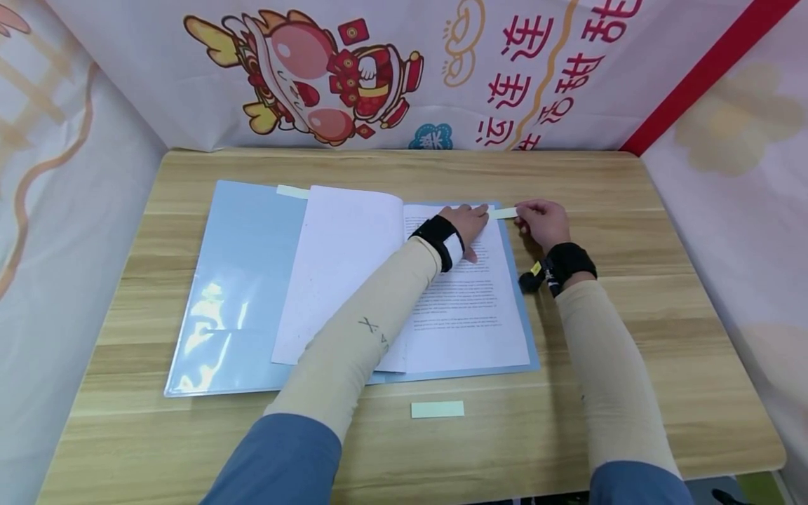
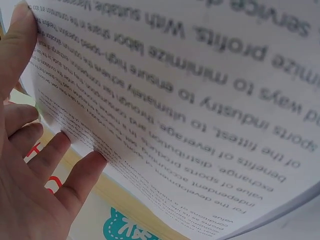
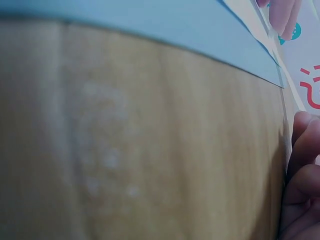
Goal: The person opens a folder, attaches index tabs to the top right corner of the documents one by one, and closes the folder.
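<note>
A blue folder (image 1: 252, 245) lies spread out with white pages inside it, and the printed page (image 1: 461, 344) is on the right. My left hand (image 1: 466, 224) rests on the top of that page with fingers extended, their tips at the inner end of a pale green sticky strip (image 1: 503, 213). The strip's outer end is pinched by my right hand (image 1: 546, 223), just beyond the folder's right edge. In the left wrist view, my left fingers (image 2: 82, 180) press along the page's top edge. My right fingers (image 3: 305, 150) are curled at the strip's end in the right wrist view.
Another pale green strip (image 1: 438, 409) lies on the wooden table (image 1: 536, 435) in front of the folder. A similar strip (image 1: 292, 191) sticks out above the turned-over page (image 1: 347, 273) on the left. A printed cloth (image 1: 158, 70) hangs behind the table.
</note>
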### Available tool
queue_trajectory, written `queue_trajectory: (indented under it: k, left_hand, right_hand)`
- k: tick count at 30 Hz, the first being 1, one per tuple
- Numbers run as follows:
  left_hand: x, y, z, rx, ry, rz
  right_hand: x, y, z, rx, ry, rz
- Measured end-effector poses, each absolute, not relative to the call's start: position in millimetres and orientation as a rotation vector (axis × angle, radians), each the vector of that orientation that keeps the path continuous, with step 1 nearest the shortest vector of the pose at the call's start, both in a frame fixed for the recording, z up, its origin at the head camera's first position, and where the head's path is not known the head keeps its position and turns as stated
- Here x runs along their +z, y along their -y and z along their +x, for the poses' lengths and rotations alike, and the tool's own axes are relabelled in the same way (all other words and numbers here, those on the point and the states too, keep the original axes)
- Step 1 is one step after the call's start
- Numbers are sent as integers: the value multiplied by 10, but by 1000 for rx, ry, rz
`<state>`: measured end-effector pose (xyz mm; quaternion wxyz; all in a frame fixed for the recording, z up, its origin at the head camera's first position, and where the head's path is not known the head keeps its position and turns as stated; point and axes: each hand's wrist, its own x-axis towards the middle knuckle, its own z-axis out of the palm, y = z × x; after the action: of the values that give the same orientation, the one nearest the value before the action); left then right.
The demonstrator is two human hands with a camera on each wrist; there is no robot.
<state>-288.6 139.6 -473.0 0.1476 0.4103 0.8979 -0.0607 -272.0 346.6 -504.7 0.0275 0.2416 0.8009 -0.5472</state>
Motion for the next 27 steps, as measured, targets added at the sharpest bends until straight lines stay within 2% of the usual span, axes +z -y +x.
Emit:
queue_trajectory:
  k: [27]
  left_hand:
    - [-4763,-1414,-2941,-181,-2569,1174]
  right_hand:
    - [-4973,-3410,-2722,-1670,-2468,786]
